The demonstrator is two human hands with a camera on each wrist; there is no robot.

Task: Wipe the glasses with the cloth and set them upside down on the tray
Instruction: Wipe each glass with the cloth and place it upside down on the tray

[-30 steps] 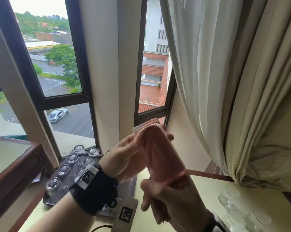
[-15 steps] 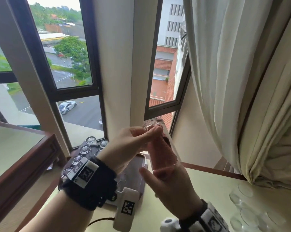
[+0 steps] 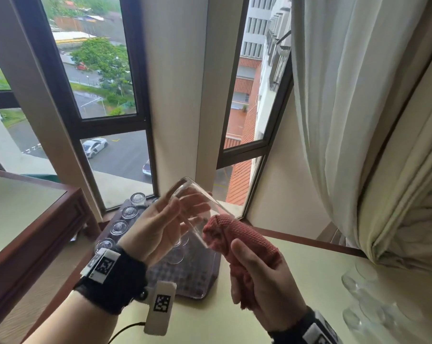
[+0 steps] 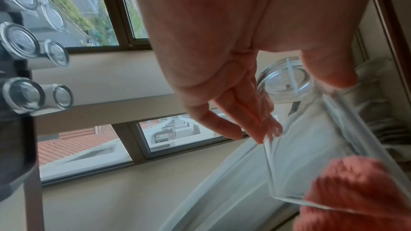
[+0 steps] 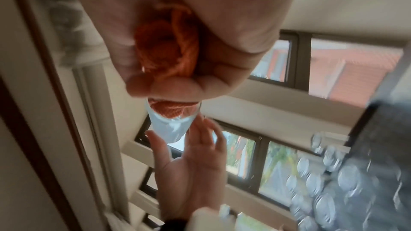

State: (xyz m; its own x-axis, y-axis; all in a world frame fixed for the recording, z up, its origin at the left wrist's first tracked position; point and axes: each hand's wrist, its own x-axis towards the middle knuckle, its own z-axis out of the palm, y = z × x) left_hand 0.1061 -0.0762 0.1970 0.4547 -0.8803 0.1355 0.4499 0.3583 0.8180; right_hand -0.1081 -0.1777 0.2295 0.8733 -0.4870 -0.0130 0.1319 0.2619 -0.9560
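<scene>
Now my left hand (image 3: pixel 160 227) has the glass (image 3: pixel 197 209) up in the air, above the tray (image 3: pixel 210 276) and clear of it, fingers and thumb wrapped around the clear wall. It's tilted, base up toward the window, mouth down toward my right hand (image 3: pixel 262 276). In the left wrist view my fingers (image 4: pixel 249 111) lie along the side of the glass (image 4: pixel 311 138) and the thick round base shows just past them. My right hand is clenched on the cloth (image 3: pixel 232 234), a red bundle bunched in the fist, its tip sticking out right at the mouth of the glass. From the right wrist, the cloth (image 5: pixel 171 55) fills my fist and its end sits just inside the rim of the glass (image 5: pixel 171 126), touching it. The dark tray sits at the desk's (image 3: pixel 309 281) back-left corner, by the window (image 3: pixel 105 95). Along the tray's left edge, clear glasses (image 3: pixel 119 227) stand in a row, bases up. More glasses (image 3: pixel 374 309) sit at the desk's right edge, under the curtain (image 3: pixel 346 108), pale and hard to make out. Both wrists wear black bands (image 3: pixel 110 276) with printed tags.
</scene>
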